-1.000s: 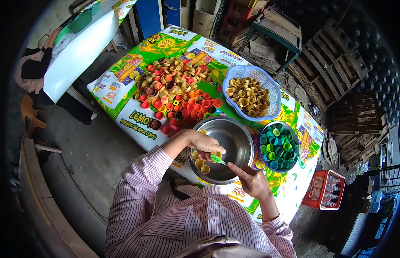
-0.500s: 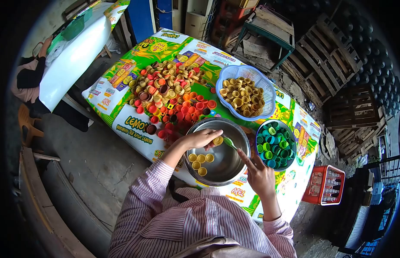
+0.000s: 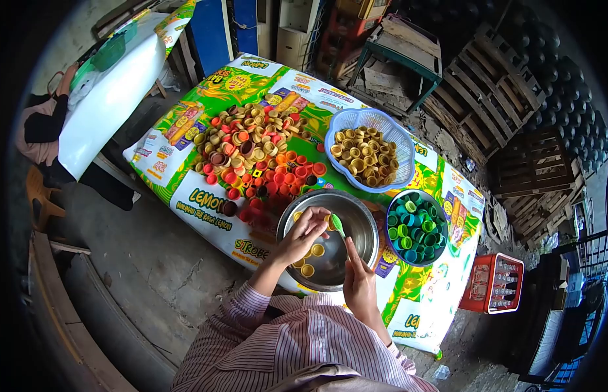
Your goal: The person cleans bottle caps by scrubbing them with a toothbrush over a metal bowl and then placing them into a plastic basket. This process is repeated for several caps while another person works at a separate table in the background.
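1. Left hand [image 3: 303, 240] has a yellow cap [image 3: 330, 223] in its fingertips, over the steel bowl [image 3: 357, 247]; right hand [image 3: 360, 285] is closed round the handle of a green brush [image 3: 337, 225].
2. And there's the change! The right hand has just swung in towards the bowl's near side, the brush standing steeper, its head right up at the cap. Whether the bristles touch, I can't tell from here.
3. The left hand has turned too, fingers pointing away from the body; to my eye, that brings cap and brush head face to face.
4. Down in the bowl, loose yellow caps [image 3: 307, 270] lie below the left hand.
5. Just beyond the bowl, red caps [image 3: 287, 176] spread out beside a mixed heap [image 3: 252, 134]. More yellow ones fill the blue basket [image 3: 406, 151], and green caps [image 3: 416, 228] sit in a round tub alongside.
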Tool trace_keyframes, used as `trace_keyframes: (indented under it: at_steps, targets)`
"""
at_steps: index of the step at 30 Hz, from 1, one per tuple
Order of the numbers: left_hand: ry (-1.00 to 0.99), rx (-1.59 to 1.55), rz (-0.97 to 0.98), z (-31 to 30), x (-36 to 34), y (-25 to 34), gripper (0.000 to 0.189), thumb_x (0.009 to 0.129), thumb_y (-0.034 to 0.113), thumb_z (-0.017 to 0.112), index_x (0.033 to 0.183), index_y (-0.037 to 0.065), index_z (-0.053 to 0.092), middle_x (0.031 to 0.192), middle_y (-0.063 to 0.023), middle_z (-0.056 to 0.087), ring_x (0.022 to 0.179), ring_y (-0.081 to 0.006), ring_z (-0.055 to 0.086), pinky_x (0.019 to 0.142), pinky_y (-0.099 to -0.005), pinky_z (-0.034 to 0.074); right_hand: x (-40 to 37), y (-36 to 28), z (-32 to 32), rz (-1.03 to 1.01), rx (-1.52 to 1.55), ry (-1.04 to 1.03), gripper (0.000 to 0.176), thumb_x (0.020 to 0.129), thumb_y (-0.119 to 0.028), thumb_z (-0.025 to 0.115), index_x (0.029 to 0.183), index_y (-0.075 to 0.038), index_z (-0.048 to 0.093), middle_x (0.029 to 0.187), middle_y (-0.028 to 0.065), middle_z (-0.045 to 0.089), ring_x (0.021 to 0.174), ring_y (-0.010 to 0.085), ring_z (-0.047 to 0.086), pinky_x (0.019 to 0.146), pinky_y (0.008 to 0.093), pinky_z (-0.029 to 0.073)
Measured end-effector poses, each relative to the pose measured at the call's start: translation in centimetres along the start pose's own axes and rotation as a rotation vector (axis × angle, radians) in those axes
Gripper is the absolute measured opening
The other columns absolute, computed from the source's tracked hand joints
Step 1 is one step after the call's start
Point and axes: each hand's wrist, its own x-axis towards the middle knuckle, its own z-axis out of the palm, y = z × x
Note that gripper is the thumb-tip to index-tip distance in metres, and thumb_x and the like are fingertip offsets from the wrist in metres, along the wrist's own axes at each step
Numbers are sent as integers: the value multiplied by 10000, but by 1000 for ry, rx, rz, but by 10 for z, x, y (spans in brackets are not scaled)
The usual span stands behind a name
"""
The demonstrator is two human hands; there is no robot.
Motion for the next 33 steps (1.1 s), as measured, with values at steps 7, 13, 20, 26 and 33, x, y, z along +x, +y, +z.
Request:
trace_keyframes:
  at_steps: [7,13,20,26,33]
  targets:
    - [109,26,172,15,-1,2,440,863,-7,520,1245,35,306,1156,-97,460,1089,-159,472,914,-302,440,-8,-4,6,233,163,-102,554,868,25,429,1386,-103,279,700,153,542,533,201,524,535,296,440]
    - [52,434,320,8,-5,0,293,823,-29,547,1106,13,479,1155,-126,489,1098,-223,506,871,-298,478,-8,1,-15,678,1173,-375,496,967,-157,326,1424,-237,151,600,-28,303,424,43,228,374,183,210]
    - [94,454,296,14,-16,-17,243,835,-9,546,1063,-2,460,1128,-144,493,1051,-232,539,857,-297,492,-10,8,-14,732,1141,-312,499,964,-155,329,1421,-256,156,623,-9,330,409,42,223,357,177,199]
    - [124,842,279,9,-15,-11,293,809,20,565,1078,18,448,1083,-172,480,1020,-350,498,859,-396,422,-13,24,-5,471,782,-40,496,923,-52,395,1394,-145,273,613,52,476,399,95,370,376,233,321]
    - [-18,1118,22,9,-9,-9,266,809,82,559,1064,22,520,1025,-141,511,879,-314,558,762,-382,461,-12,19,-18,263,-553,-211,530,852,-82,476,1347,-233,362,754,151,589,580,321,595,499,438,459]
